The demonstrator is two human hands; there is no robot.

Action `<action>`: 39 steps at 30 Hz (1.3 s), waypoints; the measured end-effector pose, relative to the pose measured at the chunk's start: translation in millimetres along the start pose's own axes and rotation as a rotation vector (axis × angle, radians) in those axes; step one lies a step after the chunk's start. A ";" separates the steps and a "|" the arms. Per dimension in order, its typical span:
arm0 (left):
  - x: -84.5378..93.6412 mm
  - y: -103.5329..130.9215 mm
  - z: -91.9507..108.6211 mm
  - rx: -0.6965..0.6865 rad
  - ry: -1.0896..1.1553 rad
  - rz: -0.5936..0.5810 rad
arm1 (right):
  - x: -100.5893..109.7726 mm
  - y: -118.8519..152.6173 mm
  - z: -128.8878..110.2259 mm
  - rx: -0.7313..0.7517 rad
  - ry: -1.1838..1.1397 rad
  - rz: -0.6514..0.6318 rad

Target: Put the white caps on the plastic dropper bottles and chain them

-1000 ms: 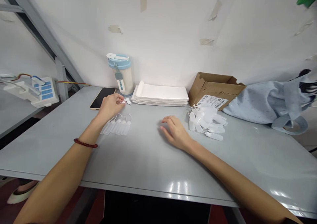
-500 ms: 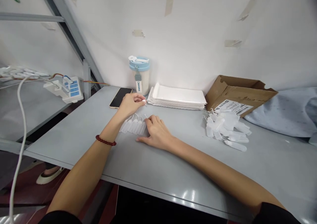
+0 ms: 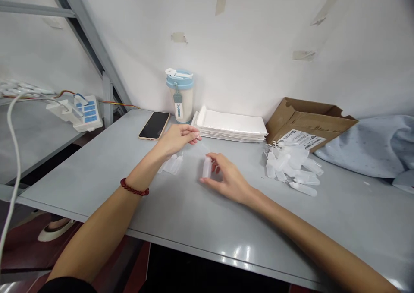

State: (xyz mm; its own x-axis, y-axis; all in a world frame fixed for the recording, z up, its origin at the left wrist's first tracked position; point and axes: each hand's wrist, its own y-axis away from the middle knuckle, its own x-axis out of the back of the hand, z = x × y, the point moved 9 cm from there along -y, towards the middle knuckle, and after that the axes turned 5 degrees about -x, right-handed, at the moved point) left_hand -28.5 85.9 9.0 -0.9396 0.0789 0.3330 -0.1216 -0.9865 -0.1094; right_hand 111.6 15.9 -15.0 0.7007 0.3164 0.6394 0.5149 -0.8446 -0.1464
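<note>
One bottle [image 3: 206, 168] has shifted rightward, pinched in the right grip [image 3: 230, 178]; left grip [image 3: 176, 139] unclear.

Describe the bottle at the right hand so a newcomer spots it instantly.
On the gray table, nearer than the white packet stack, find the right hand. It grips one small translucent bottle, alone, apart from the cluster leftward and the heap rightward.

Translucent bottle [image 3: 207, 168] in the right-hand grip [image 3: 224, 175], before the white stack [image 3: 233, 122]
Left-hand grip [image 3: 178, 138] (its contents unclear) near the stack's left end; cup [image 3: 183, 102] left of it, cardboard box [image 3: 307, 122] right.
</note>
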 end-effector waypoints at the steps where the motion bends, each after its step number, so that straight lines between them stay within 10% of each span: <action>1: -9.8 3.2 4.9 -0.017 0.034 -0.045 | 10.1 11.2 6.4 -0.037 -0.065 0.028; 11: -104.4 51.7 26.1 0.013 0.140 -0.440 | 47.7 64.4 29.4 -0.149 -0.302 0.134; 39: -112.1 57.8 22.8 0.010 0.089 -0.444 | 36.2 68.3 5.6 0.194 0.473 0.256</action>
State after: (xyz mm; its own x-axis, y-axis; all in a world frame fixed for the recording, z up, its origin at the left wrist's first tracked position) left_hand 77.1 16.8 -13.3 -0.8211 0.5064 0.2634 -0.5165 -0.8556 0.0349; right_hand 174.9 -27.9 -6.1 0.5404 -0.1534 0.8273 0.4706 -0.7600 -0.4483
